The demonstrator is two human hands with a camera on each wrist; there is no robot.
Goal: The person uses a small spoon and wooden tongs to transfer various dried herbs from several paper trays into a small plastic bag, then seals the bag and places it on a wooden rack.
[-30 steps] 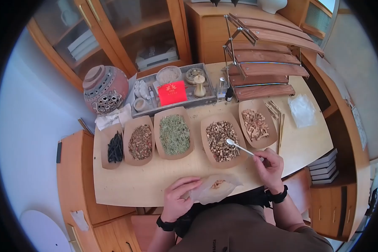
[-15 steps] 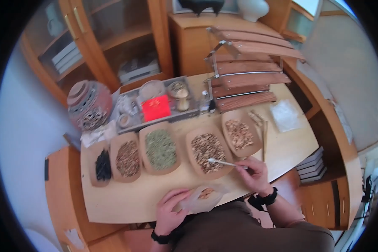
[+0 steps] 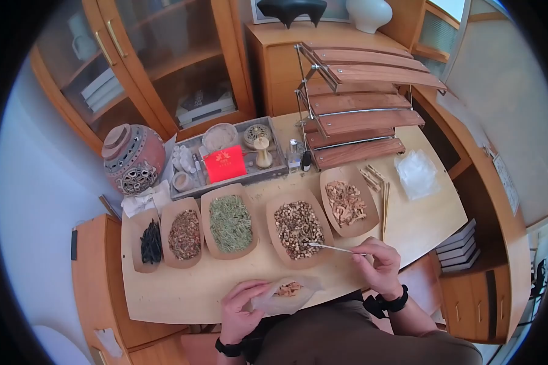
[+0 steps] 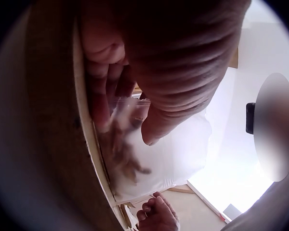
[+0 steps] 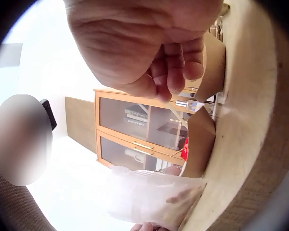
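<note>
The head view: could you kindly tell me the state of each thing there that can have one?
Bag: open, pieces inside, gripped by left hand.
Spoon: pinched by right hand, tip at brown herbs.
Trays: uncovered, all five holding herbs.
Rack: unfolded.
Cabinet doors: closed.
Plastic: crumpled.

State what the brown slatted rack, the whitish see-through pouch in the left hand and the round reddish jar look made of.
Brown slatted rack: smooth wood, from its streaky grain, with shiny metal side bars. Whitish see-through pouch in the left hand: probably thin frosted plastic; contents show through. Round reddish jar: likely fired clay, fairly matt and earthy-coloured.
</note>
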